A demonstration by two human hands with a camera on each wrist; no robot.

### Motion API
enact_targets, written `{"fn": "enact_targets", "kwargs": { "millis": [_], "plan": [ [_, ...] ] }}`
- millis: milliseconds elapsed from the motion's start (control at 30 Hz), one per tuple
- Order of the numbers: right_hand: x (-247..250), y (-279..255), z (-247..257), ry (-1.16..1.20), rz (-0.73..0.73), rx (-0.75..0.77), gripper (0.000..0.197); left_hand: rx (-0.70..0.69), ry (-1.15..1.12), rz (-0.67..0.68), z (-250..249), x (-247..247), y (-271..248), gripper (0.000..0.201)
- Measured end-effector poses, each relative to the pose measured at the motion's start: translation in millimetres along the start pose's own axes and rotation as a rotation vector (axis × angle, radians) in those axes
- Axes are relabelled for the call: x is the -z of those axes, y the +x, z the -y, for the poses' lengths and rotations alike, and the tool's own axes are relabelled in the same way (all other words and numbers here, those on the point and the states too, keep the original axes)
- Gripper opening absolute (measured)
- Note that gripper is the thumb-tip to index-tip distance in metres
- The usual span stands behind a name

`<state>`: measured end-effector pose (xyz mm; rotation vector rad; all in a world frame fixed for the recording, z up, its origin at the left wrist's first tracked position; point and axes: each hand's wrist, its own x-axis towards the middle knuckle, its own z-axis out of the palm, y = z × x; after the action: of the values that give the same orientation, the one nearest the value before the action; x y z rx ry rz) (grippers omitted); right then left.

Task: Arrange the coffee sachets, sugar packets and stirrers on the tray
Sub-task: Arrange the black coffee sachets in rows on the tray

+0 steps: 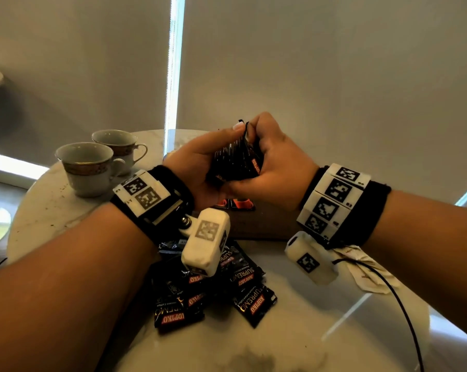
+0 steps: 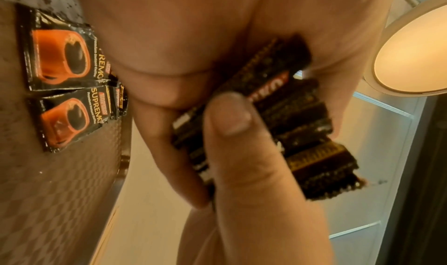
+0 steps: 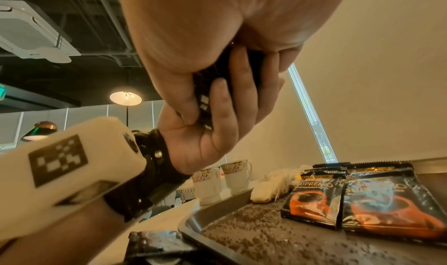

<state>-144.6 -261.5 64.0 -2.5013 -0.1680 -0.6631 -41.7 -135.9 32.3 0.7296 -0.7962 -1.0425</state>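
The round white marble-look table [image 1: 294,331] carried everything. On it, past your wrists, lay the dark speckled rectangular metal tray [image 3: 193,222], its rim raised. Two white porcelain teacups with patterned gold bands [image 1: 86,167] stood side by side near the table's far left edge, off the tray.

Your left hand [image 1: 197,162] and your right hand [image 1: 278,167] met above the tray, both raised clear of it. Both had fingers curled round one bundle: the stack of black Kopiko Supremo coffee sachets [image 1: 236,159], held on edge between the palms. In the left wrist view the right thumb [image 2: 232,120] pressed across the stack's serrated ends [image 2: 300,120]; in the right wrist view the left fingers [image 3: 241,89] wrapped the stack from the far side.

Two piles of black sachets printed with an orange cup [image 3: 348,204] lay flat on the tray, touching edge to edge, toward its far side. A clear plastic-wrapped pale bundle [image 3: 271,187] sat on the tray just beyond them; contents could not be made out.

A loose heap of black coffee sachets [image 1: 213,288] lay on the table at the tray's near edge, overlapping one another under your left wrist. White paper sugar packets [image 1: 366,272] lay on the table under your right wrist, partly hidden by it.
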Motion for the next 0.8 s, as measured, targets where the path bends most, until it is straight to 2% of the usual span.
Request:
{"fn": "enact_targets", "kwargs": {
  "millis": [167,267,400,500,667,800],
  "plan": [
    [2,2,0,-0.015,0.101,-0.017,0.069,-0.009,-0.002,-0.016,-4,2,0,0.037],
    [8,2,3,0.011,0.095,-0.053,0.056,-0.068,-0.011,-0.105,-10,7,-1,0.045],
    [11,8,3,0.102,0.020,-0.085,0.057,-0.074,-0.046,-0.216,-20,16,-5,0.056],
    [9,14,0,-0.045,-0.031,-0.037,0.059,-0.045,-0.038,-0.226,-26,18,-6,0.056],
    [8,24,-4,-0.084,-0.071,0.007,0.044,-0.020,-0.054,-0.254,-30,23,-7,0.064],
    [13,26,-6,-0.119,0.003,0.028,0.048,-0.036,-0.085,-0.273,-27,22,-5,0.051]
  ]
}}
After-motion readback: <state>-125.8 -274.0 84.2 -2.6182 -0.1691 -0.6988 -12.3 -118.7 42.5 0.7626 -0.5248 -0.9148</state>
